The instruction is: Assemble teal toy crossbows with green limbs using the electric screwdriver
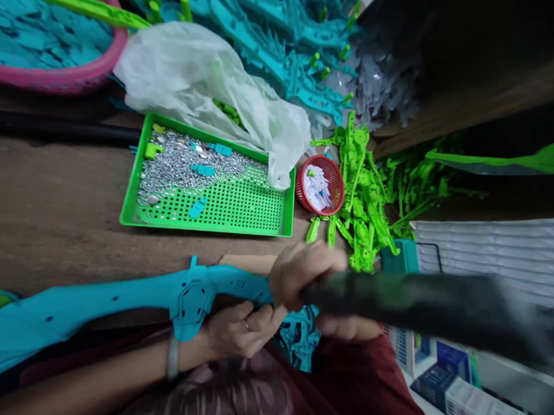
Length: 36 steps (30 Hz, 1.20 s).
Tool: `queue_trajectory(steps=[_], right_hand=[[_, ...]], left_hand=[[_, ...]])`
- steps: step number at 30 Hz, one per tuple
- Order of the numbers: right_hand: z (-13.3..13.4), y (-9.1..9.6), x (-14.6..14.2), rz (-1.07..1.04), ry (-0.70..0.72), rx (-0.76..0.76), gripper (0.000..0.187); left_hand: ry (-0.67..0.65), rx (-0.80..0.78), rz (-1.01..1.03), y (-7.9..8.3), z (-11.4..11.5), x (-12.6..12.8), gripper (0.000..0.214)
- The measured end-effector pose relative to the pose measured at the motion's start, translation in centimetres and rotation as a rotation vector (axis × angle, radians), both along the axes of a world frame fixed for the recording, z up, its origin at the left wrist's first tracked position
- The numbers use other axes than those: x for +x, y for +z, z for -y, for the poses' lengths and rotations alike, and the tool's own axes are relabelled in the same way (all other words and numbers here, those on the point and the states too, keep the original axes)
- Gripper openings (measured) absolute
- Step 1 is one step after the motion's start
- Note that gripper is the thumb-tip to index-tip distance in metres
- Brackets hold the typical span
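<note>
A long turquoise plastic toy part (pixel 125 297) lies across my lap from the left edge to the middle. My left hand (pixel 240 330), with a ring and a wrist bangle, curls under it and grips its right end. My right hand (pixel 306 276) is closed round a dark, motion-blurred tool (pixel 421 305) that stretches off to the right, its tip at the part's end. More turquoise pieces (pixel 300 337) sit just below the hands.
A green perforated tray (pixel 241 212) holds several small metal screws and turquoise bits. A white plastic bag (pixel 209 83) lies over its far edge. A small red basket (pixel 321 185), green plastic frames (pixel 368 210), a turquoise parts pile (pixel 280 44) and a pink basin (pixel 72 75) surround it.
</note>
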State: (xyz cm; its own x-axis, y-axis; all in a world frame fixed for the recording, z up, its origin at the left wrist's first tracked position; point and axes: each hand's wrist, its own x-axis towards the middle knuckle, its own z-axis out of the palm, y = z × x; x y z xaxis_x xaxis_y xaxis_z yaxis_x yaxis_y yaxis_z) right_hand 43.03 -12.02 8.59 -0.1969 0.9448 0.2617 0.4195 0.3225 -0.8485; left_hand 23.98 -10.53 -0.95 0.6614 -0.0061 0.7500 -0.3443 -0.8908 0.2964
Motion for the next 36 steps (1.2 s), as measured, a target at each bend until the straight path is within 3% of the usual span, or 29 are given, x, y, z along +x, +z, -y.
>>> queue_trajectory(steps=[3, 6, 11, 16, 20, 22, 24, 27, 30, 33, 36], right_hand=[[-4.4, -0.3, 2.9, -0.258, -0.566, 0.258, 0.045], [-8.4, -2.1, 4.6, -0.320, -0.848, 0.417, 0.035], [-9.8, -3.6, 5.0, -0.202, -0.954, 0.406, 0.033], [-9.3, -3.7, 5.0, -0.370, -0.894, 0.416, 0.029], [-10.3, -3.9, 5.1, -0.314, -1.003, 0.325, 0.040], [-10.3, -3.0, 4.8, -0.278, -1.032, 0.299, 0.043], [-9.0, -1.1, 4.1, -0.333, -1.035, 0.341, 0.038], [-4.2, 2.7, 1.7, -0.483, -0.921, 0.398, 0.025], [2.1, 5.2, -1.5, -0.525, -0.788, 0.259, 0.025], [6.6, 4.9, -3.8, -0.506, -0.891, 0.144, 0.028], [8.0, 2.8, -4.6, -0.503, -0.932, 0.147, 0.028]], left_hand=[[0.019, 0.149, -0.053, 0.7, -0.8, 0.5, 0.026], [-0.063, 0.087, -0.038, 1.7, -1.7, 1.0, 0.025], [-0.172, 0.019, -0.024, 2.5, -2.3, 1.1, 0.027], [-0.147, -0.055, -0.031, 1.5, -1.0, 0.7, 0.027], [-0.190, -0.069, -0.039, 0.7, -0.5, 0.4, 0.024], [-0.201, -0.060, -0.047, 0.7, -0.7, 0.4, 0.024], [-0.196, -0.040, -0.042, 1.0, -1.0, 0.4, 0.024], [-0.188, -0.010, -0.049, 1.5, -1.6, 0.5, 0.024], [-0.201, -0.032, -0.074, 1.9, -1.9, 0.6, 0.026], [-0.224, -0.034, -0.092, 2.0, -2.0, 0.5, 0.027], [-0.231, -0.028, -0.118, 1.8, -1.8, 0.3, 0.025]])
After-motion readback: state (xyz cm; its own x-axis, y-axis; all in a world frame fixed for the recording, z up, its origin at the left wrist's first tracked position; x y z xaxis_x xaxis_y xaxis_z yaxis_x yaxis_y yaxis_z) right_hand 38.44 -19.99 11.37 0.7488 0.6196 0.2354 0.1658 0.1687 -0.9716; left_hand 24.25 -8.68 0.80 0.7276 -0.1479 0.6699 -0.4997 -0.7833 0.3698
